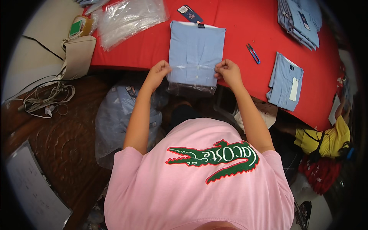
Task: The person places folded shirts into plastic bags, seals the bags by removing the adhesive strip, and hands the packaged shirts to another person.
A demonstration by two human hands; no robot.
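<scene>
A folded light-blue shirt (196,48) lies on the red-covered table in front of me, its dark collar label at the far end. Its near part sits inside a clear plastic bag (191,89), which hangs over the table's front edge. At the bag's left edge, my left hand (160,73) pinches the clear film. My right hand (229,71) pinches the film at the opposite side, level with the left. Just beyond the shirt lies a dark blue hang tag (189,14).
A pile of clear bags (130,21) lies at the far left. To the right are blue thread snips (253,53), a folded shirt with a white tag (285,81) and a shirt stack (299,23). Below the table stands a bulging plastic sack (115,119); cables (50,96) lie left. A person in yellow (326,140) is at right.
</scene>
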